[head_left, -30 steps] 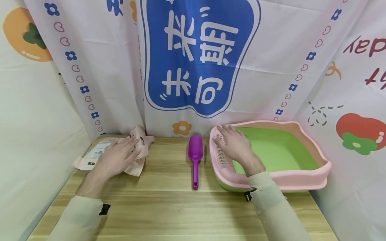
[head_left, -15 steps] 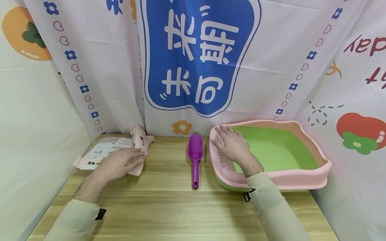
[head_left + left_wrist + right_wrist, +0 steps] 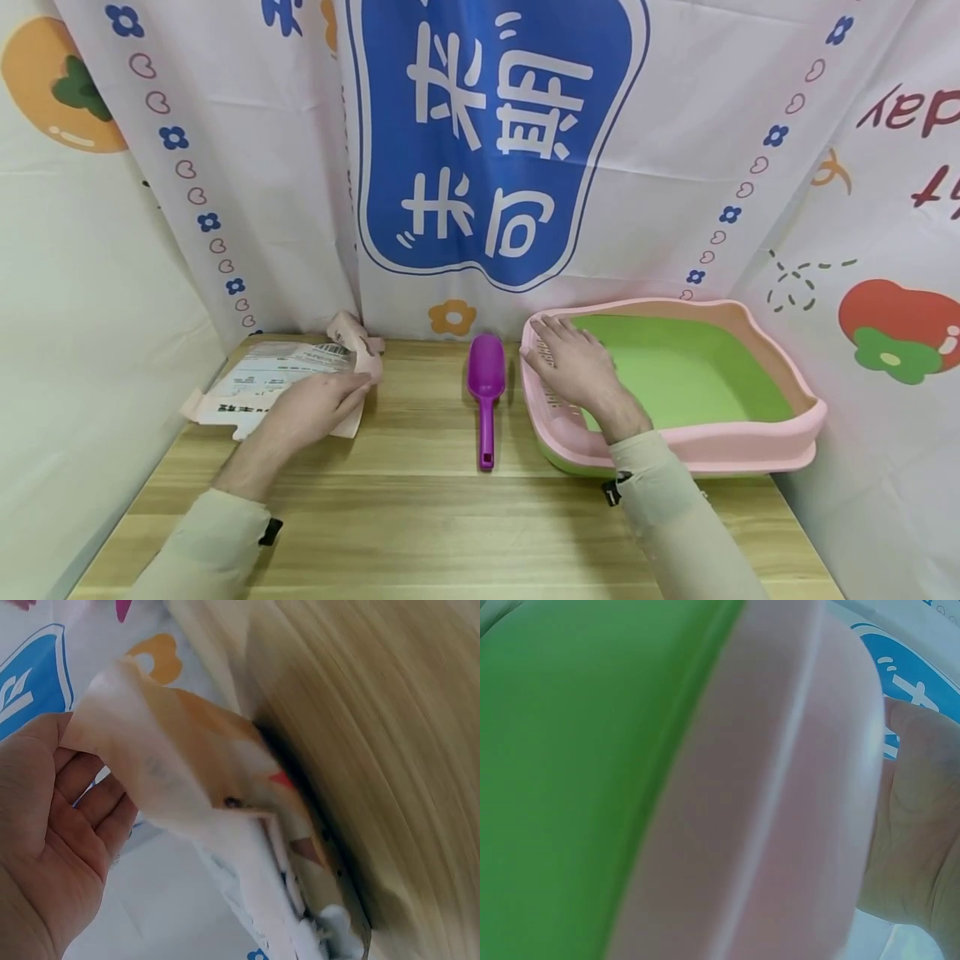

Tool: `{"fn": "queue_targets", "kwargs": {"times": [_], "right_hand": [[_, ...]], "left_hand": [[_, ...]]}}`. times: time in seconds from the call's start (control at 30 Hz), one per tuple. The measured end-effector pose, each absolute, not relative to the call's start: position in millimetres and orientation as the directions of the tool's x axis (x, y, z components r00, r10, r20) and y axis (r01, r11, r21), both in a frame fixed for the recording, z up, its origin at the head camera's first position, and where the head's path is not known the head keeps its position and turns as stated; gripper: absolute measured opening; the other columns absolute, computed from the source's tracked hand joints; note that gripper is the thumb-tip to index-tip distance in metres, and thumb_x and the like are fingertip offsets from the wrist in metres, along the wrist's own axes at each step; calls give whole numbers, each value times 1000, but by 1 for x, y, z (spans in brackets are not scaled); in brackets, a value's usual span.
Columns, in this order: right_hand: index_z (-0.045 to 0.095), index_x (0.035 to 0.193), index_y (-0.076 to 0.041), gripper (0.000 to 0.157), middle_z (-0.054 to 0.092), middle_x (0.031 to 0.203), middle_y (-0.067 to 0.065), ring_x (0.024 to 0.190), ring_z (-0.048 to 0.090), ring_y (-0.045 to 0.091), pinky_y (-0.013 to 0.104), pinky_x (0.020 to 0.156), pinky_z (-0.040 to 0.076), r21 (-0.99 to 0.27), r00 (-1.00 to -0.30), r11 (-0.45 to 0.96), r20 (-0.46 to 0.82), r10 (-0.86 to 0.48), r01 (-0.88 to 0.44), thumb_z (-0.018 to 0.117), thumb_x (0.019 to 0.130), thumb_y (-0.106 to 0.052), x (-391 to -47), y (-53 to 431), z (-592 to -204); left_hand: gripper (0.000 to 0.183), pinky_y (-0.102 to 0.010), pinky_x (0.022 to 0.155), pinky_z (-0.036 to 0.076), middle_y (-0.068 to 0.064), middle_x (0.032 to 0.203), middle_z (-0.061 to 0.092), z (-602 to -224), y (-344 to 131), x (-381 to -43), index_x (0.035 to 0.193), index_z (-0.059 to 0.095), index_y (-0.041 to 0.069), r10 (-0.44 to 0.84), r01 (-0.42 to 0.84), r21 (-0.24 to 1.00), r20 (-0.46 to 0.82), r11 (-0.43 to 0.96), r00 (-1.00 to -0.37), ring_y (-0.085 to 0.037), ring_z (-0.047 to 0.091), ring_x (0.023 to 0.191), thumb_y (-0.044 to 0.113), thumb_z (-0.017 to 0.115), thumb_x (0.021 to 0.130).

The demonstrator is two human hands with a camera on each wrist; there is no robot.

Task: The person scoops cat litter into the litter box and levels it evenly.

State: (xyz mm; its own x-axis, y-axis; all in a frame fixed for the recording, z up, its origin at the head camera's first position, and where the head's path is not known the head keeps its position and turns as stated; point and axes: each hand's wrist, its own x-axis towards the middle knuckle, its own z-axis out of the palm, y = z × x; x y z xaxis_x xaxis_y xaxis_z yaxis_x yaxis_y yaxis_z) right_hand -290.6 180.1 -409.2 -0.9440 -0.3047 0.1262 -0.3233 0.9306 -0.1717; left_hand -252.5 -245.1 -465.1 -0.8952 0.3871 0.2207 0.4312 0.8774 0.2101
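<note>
A flattened pale pink bag with a printed white label lies at the table's back left. My left hand pinches the torn edge of the bag at its right end, thumb and fingers together. The left wrist view shows the bag's lifted flap running out from that hand. Across the table, my right hand rests with extended fingers on the perforated pink ledge of a green and pink litter box. Between the hands, a purple litter scoop lies flat, its handle toward me.
The wooden table ends at a printed cloth hanging behind it. More white cloth walls stand at both sides. The litter box's high pink rim fills much of the right wrist view.
My left hand first drew back off the bag, then moved right and took hold of its edge; the torn end has shifted and folded. The right hand stays on the litter box's ledge.
</note>
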Motion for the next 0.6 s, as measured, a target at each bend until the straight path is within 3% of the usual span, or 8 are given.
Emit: {"fn": "queue_targets", "kwargs": {"times": [0.2,0.6], "right_hand": [[33,166,-21,71,30,176,6,163,28,36,64,133,23,-175,-941,927,128,-314,-333,36,108,-63,-291,179,-409],[34,166,-21,74,30,176,5,164,28,35,62,133,24,-166,-941,928,126,-315,-333,32,108,-67,-291,177,-410]], "left_hand": [[39,-59,113,52,-10,142,71,-463,-229,-261,140,69,17,387,434,221,225,873,-894,-37,66,133,36,51,112],[35,-52,115,54,-1,139,73,-459,-191,-276,141,68,22,418,487,192,312,852,-853,-29,68,133,33,54,110]]}}
